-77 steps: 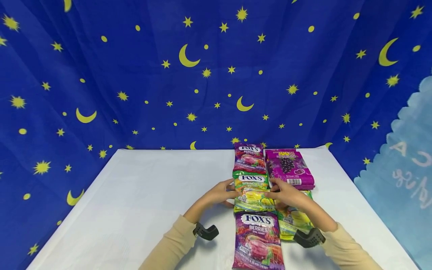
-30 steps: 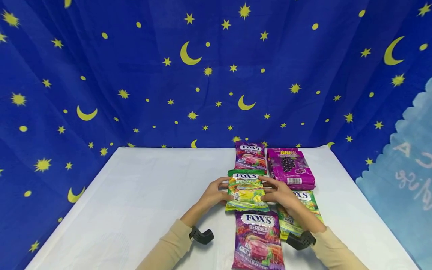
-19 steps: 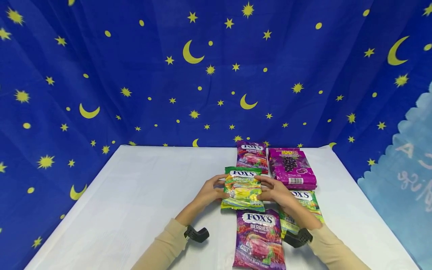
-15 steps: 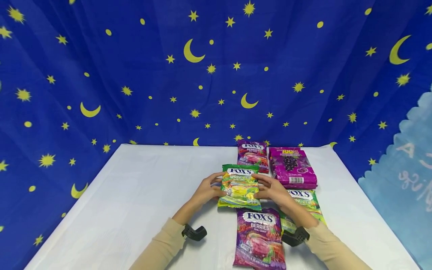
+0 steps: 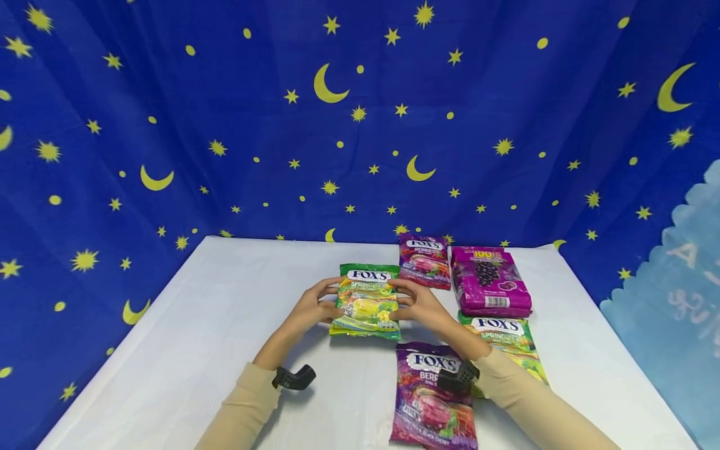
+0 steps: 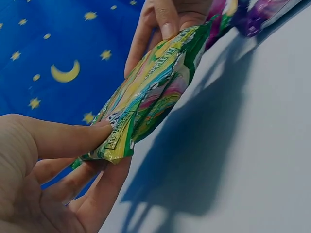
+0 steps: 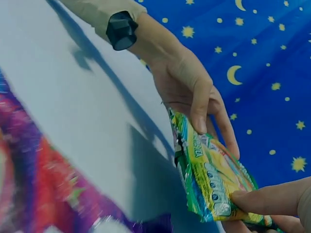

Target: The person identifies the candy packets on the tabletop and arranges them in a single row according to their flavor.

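Note:
A green and yellow Fox's Spring Tea candy bag (image 5: 367,303) is lifted above the white table, its shadow falling on the cloth below. My left hand (image 5: 308,310) pinches its left edge, thumb on the front and fingers behind, as the left wrist view shows on the bag's side (image 6: 146,97). On the opposite edge my right hand (image 5: 423,307) pinches the bag in the same manner. In the right wrist view both hands grip the candy bag (image 7: 214,170) from its two ends.
A purple Fox's Berries bag (image 5: 433,406) lies in front, partly under my right wrist. Another Berries bag (image 5: 424,262) lies at the back. Right of them are a purple grape candy pack (image 5: 489,281) and a second Spring Tea bag (image 5: 506,340). A starry blue curtain (image 5: 259,112) stands behind the table.
Both hands have taken the Spring Tea bag off its place between the two Berries bags, raised it and carried it left. The second Spring Tea bag at right shows more now.

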Tool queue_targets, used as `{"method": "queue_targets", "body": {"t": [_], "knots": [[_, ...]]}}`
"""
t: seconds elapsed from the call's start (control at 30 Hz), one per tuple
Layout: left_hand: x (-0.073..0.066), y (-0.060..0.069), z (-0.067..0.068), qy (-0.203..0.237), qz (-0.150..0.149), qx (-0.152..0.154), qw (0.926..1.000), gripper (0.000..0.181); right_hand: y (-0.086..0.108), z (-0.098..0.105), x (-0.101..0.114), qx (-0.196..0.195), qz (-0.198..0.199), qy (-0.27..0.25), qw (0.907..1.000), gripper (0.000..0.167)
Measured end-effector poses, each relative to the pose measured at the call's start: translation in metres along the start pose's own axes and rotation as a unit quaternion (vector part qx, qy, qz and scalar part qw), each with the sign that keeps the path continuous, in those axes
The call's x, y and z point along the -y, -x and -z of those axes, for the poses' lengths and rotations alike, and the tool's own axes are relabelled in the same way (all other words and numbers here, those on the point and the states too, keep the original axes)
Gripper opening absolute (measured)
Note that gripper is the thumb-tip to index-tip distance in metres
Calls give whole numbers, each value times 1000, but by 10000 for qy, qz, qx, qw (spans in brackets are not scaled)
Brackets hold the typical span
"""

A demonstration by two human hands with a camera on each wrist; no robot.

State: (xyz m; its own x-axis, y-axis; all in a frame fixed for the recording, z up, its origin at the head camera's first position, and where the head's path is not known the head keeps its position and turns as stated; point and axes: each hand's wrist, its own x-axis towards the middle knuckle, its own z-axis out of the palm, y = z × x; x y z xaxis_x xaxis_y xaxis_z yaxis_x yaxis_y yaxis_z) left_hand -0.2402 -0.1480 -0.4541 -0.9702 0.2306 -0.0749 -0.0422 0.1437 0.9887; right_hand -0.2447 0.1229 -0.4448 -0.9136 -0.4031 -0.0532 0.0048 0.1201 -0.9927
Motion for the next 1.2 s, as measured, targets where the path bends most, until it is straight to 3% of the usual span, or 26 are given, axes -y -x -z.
{"method": "queue_targets", "body": {"t": [0.2,0.57,0.8,1.0,1.2], "knots": [[-2,7,32,-158,136,-257,9995,72,-26,-26,5,109,123,6,9999,72],[-2,14,81,-751,198,-295,9965,71,-59,-66,16,426,135,24,9990,72],[5,20,110,-590,280,-269,9975,70,-85,-91,6,568,69,-165,9982,72],[14,27,132,-524,395,-513,9965,68,-99,-113,6,631,37,-212,9978,71],[17,27,145,-453,388,-806,9950,65,-116,-132,8,560,-80,-172,9982,71]]}}
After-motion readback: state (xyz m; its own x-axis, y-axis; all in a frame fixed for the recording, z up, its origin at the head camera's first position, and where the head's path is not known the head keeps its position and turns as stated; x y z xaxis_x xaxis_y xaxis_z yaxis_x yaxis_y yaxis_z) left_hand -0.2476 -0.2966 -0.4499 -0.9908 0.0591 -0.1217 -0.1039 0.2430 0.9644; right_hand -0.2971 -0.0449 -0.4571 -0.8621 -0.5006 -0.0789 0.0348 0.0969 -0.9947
